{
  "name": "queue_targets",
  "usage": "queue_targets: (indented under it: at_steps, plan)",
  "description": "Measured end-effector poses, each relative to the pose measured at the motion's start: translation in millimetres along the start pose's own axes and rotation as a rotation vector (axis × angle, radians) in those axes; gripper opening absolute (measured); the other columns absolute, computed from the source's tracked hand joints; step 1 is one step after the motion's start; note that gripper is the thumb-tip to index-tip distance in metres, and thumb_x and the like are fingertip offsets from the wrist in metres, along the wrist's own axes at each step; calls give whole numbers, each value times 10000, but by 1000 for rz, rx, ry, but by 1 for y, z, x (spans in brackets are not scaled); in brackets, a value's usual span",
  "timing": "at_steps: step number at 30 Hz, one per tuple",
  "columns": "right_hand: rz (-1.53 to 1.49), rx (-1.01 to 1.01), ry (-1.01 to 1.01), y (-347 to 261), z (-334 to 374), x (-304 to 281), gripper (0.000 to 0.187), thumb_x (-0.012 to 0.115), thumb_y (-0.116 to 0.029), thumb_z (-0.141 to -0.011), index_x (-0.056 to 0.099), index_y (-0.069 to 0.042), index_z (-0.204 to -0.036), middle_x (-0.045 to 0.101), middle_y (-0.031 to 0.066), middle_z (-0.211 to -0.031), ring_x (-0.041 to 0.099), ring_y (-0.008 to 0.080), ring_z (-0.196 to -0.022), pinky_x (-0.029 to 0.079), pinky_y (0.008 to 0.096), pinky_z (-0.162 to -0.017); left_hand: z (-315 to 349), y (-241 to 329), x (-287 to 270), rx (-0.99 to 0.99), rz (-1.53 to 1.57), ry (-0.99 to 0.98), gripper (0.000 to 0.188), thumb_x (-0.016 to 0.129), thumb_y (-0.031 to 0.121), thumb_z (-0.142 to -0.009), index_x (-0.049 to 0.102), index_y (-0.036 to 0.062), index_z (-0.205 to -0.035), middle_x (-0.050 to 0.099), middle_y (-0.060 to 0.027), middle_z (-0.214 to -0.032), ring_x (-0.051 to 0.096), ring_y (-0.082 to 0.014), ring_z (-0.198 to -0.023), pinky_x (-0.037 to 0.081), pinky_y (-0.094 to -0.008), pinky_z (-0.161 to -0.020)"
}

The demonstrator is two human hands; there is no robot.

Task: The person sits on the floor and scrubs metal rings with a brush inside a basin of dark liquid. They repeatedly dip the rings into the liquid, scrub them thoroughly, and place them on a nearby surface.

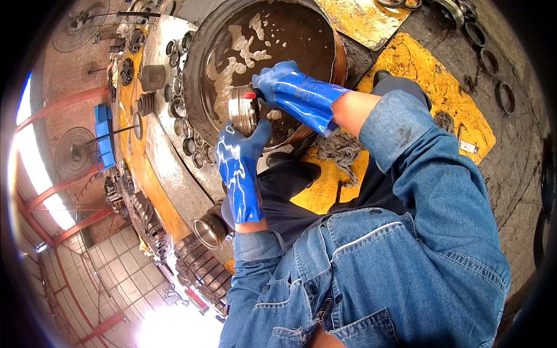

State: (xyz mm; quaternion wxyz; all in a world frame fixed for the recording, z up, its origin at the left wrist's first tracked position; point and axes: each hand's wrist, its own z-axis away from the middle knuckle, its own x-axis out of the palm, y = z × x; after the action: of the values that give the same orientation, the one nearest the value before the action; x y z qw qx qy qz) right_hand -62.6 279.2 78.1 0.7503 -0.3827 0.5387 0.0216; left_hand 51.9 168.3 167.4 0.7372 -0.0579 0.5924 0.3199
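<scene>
Both my hands wear shiny blue rubber gloves and are over a large round basin (200, 87) of brown, foamy liquid. My left hand (241, 139) grips the near end of a ridged, shiny metal cylinder (241, 109), thumb on one side and fingers on the other. My right hand (275, 81) is closed round a tool with a red-and-black end (250, 95), which lies against the cylinder's right side. The rest of that tool is hidden by the glove, so its kind does not show.
Several metal rings (176, 107) crowd the surface left of the basin. A shiny metal pot-like vessel (208, 232) stands near my left forearm. Grey rags (342, 152) lie on a yellow board by my legs. More rings (488, 61) lie on the floor at right.
</scene>
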Motion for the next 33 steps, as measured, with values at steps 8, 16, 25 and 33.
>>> queue_targets:
  at_steps: [8,16,25,33]
  plan:
    - [-11,-19,8,4,2,2,332,681,-298,-897,729,-180,-1203,755,59,-1146,735,268,-1062,610,466,-806,5,9,0,-10,-30,11,598,829,427,-693,755,76,-1171,776,-137,-1011,736,-256,-950,553,-379,-878]
    - [-16,-97,85,6,5,7,300,681,-269,-884,732,-193,-1169,753,74,-1139,730,294,-1064,601,428,-833,-5,-18,11,22,-111,114,532,828,447,-718,769,60,-1079,771,-145,-866,756,-275,-819,577,-405,-783]
    - [-28,-100,348,30,9,29,236,722,-327,-847,617,-125,-908,696,150,-903,689,400,-845,548,512,-723,-33,-18,-34,68,81,-350,630,818,519,-727,724,57,-1145,748,-199,-1040,715,-366,-1005,540,-422,-881]
    - [58,70,368,54,0,45,233,752,-345,-826,662,-148,-912,717,133,-903,710,391,-775,558,546,-703,-74,-11,-126,167,-259,-291,484,790,378,-756,728,40,-1098,753,-151,-904,726,-230,-834,579,-372,-793]
